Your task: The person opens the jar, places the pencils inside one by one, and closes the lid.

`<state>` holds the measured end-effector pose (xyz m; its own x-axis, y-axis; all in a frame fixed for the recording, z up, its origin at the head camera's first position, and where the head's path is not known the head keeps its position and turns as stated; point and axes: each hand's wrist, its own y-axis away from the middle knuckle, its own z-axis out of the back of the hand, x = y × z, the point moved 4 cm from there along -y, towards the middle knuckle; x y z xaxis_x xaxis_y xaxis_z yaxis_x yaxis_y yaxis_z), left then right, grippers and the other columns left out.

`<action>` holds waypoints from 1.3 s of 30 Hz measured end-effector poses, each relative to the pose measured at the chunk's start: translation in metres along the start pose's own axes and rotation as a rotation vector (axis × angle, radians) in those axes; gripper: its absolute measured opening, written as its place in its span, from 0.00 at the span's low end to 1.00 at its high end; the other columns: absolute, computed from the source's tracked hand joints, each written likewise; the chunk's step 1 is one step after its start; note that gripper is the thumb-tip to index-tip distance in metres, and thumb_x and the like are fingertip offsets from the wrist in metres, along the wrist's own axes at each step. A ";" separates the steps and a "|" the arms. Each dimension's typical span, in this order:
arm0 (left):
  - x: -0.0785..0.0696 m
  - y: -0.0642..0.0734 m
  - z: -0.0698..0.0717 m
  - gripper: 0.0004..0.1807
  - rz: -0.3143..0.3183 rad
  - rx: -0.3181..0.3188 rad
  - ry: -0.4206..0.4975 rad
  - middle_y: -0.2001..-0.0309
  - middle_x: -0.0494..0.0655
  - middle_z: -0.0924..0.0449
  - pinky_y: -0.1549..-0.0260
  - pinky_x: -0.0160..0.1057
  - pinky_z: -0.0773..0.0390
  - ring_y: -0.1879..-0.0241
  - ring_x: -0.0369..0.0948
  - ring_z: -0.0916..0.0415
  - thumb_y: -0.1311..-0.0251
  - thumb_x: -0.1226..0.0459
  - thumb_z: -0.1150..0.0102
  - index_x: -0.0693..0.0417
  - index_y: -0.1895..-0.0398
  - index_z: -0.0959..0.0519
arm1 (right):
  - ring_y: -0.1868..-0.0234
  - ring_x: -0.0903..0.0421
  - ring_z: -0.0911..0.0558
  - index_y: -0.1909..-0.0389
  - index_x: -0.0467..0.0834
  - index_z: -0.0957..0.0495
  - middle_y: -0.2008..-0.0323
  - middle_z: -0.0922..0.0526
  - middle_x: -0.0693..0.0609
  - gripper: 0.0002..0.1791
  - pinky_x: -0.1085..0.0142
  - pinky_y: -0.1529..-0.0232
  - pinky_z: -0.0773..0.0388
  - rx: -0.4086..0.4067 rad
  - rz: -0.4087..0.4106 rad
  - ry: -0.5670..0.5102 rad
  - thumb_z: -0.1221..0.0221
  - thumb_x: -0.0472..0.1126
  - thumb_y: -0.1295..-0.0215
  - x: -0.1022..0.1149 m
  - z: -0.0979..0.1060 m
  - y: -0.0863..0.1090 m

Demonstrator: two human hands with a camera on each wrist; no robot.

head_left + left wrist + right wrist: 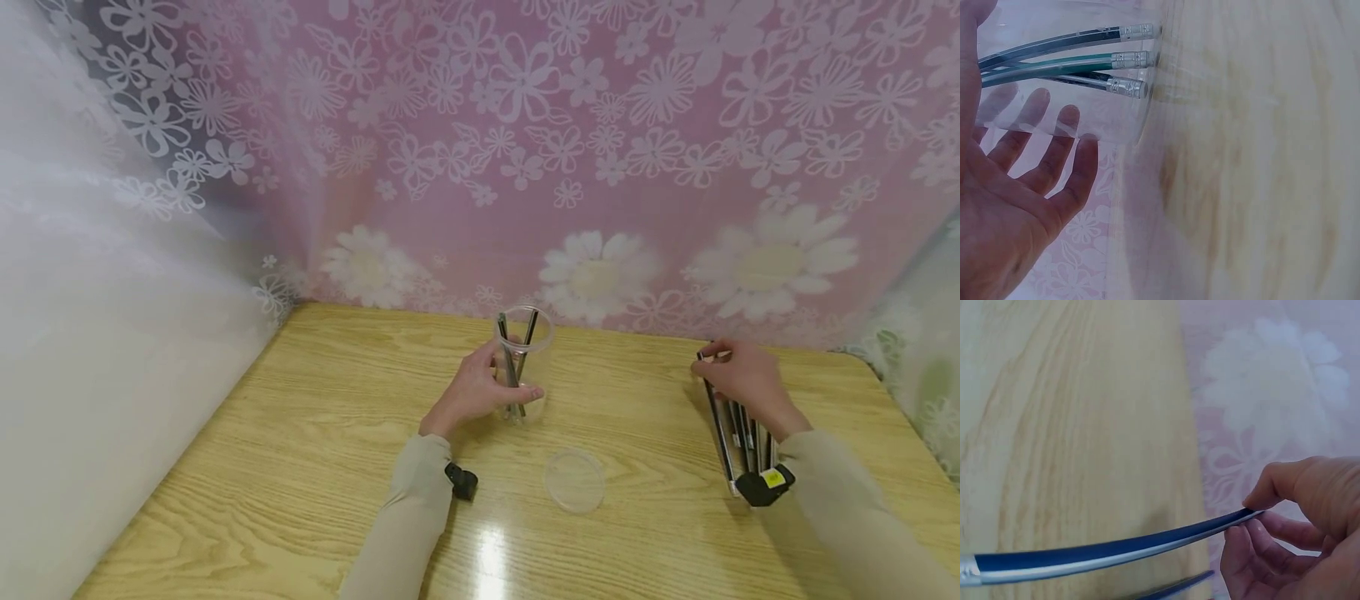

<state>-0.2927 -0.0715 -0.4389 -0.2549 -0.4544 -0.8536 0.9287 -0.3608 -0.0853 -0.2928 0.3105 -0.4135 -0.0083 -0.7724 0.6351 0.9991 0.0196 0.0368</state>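
My left hand (pixel 480 387) grips a clear plastic cup (pixel 543 358), thumb on the near side and fingers round the far side. Three pencils (pixel 1079 66) lean in the cup, their metal-banded eraser ends at its bottom; one is green, the others dark. Over on the right, my right hand (pixel 750 383) pinches a dark-and-silver striped pencil (pixel 1116 551) near its far tip, between thumb and fingertips. That pencil slants toward me, its silver eraser band at the near end. Several more pencils (pixel 742 433) lie under the right hand and wrist, partly hidden.
A round clear lid (pixel 574 481) lies flat on the wood-grain table (pixel 300 450) between the forearms. A pink flowered curtain (pixel 465 208) hangs along the table's back edge, and a whitish sheet (pixel 112 333) hangs at the left. Each wrist wears a small black camera (pixel 461 482).
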 end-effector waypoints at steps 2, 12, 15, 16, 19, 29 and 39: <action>0.000 0.000 0.000 0.44 0.000 -0.002 -0.007 0.52 0.44 0.16 0.42 0.56 0.23 0.46 0.44 0.21 0.48 0.44 0.24 0.32 0.27 0.33 | 0.75 0.52 0.15 0.39 0.27 0.28 0.55 0.17 0.28 0.28 0.57 0.71 0.16 -0.019 0.003 -0.017 0.43 0.47 0.26 0.005 0.004 0.003; 0.000 -0.002 -0.001 0.37 -0.007 -0.006 0.006 0.47 0.43 0.18 0.44 0.52 0.21 0.51 0.40 0.20 0.48 0.43 0.24 0.37 0.34 0.27 | 0.77 0.57 0.16 0.40 0.33 0.28 0.54 0.20 0.32 0.24 0.60 0.75 0.17 -0.172 0.061 -0.042 0.43 0.47 0.25 0.029 0.018 0.018; 0.000 -0.001 -0.001 0.37 -0.007 -0.009 0.016 0.45 0.42 0.19 0.45 0.51 0.20 0.47 0.40 0.21 0.48 0.43 0.24 0.38 0.35 0.26 | 0.78 0.61 0.18 0.40 0.34 0.28 0.56 0.20 0.35 0.22 0.64 0.75 0.18 -0.212 0.075 -0.070 0.42 0.45 0.26 0.035 0.021 0.023; 0.000 -0.001 -0.001 0.39 -0.004 -0.010 0.018 0.45 0.42 0.19 0.46 0.51 0.20 0.47 0.40 0.21 0.48 0.43 0.24 0.37 0.33 0.27 | 0.78 0.61 0.18 0.39 0.34 0.28 0.56 0.20 0.36 0.23 0.65 0.75 0.18 -0.224 0.075 -0.083 0.42 0.45 0.26 0.037 0.021 0.025; 0.000 0.000 -0.001 0.43 0.002 -0.013 0.020 0.48 0.42 0.19 0.48 0.50 0.19 0.47 0.40 0.21 0.49 0.44 0.23 0.34 0.28 0.31 | 0.76 0.66 0.18 0.38 0.35 0.28 0.58 0.20 0.42 0.22 0.66 0.75 0.18 -0.262 0.071 -0.126 0.42 0.44 0.27 0.043 0.022 0.030; 0.000 0.001 0.000 0.44 0.001 -0.016 0.006 0.55 0.42 0.19 0.48 0.49 0.20 0.50 0.40 0.22 0.48 0.42 0.24 0.33 0.27 0.32 | 0.69 0.71 0.20 0.51 0.58 0.26 0.64 0.24 0.65 0.14 0.76 0.70 0.18 -0.422 0.144 -0.381 0.40 0.36 0.29 0.047 0.022 0.046; 0.000 0.001 -0.001 0.45 -0.001 -0.009 0.010 0.54 0.42 0.17 0.49 0.49 0.20 0.49 0.40 0.21 0.48 0.42 0.24 0.34 0.26 0.33 | 0.69 0.61 0.17 0.53 0.40 0.21 0.63 0.21 0.51 0.14 0.73 0.71 0.17 -0.564 0.258 -0.779 0.39 0.23 0.36 0.062 0.025 0.058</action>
<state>-0.2919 -0.0713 -0.4397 -0.2529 -0.4463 -0.8584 0.9309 -0.3538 -0.0903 -0.2362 0.2796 -0.3532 0.3895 -0.1504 0.9087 0.8455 -0.3329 -0.4175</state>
